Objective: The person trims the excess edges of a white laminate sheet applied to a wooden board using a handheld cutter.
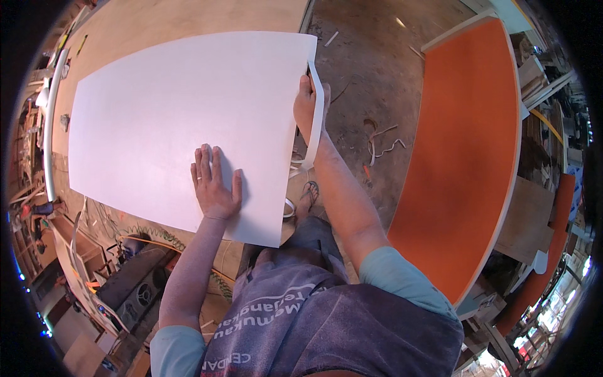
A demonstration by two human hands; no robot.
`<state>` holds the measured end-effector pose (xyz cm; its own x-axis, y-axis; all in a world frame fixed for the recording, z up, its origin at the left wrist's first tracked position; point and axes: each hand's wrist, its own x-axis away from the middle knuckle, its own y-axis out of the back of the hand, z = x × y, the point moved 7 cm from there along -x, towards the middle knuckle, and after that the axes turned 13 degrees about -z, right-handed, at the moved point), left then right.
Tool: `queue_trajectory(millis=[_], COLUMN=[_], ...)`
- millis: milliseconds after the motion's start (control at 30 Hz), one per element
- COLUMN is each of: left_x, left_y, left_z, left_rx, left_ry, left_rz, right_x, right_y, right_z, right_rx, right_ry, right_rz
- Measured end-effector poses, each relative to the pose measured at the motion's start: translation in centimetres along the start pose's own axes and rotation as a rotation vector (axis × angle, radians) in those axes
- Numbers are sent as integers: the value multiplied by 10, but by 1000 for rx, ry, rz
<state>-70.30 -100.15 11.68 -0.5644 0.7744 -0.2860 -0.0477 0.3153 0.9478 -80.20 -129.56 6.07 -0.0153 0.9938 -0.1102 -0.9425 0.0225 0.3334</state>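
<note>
A large white panel [169,94] lies across a wooden worktop in front of me. My left hand [215,187] rests on its face near the front edge, palm down and fingers spread. At the panel's right edge, my right hand [308,110] is closed around a white edging strip [320,116], with the thumb on the panel side and the fingers partly hidden behind the strip. The strip meets the panel at the far right corner, bows outward past my hand, and its loose length curls down by the near right edge.
A long orange panel [461,144] with a pale curved edge stands to the right. Strip scraps [383,147] litter the floor between. The wooden worktop [207,16] extends beyond the white panel. A green coiled hose [164,235] and a dark speaker-like box [141,292] sit at lower left.
</note>
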Motion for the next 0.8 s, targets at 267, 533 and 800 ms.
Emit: queue_trajectory(millis=[267,533,800], left_x=[-2,-4,-3], left_y=[-1,-2,-5], left_z=[0,-8,-6], left_rx=[19,32,48], left_ry=[-20,-52,-48], left_rz=[-10,-20,-41], right_x=[-49,-124,-225], right_y=[-21,-48,45], right_z=[1,-12,-143], right_rx=[9,-70,981], right_ry=[-14,78,572], right_rz=[-88,-51,535])
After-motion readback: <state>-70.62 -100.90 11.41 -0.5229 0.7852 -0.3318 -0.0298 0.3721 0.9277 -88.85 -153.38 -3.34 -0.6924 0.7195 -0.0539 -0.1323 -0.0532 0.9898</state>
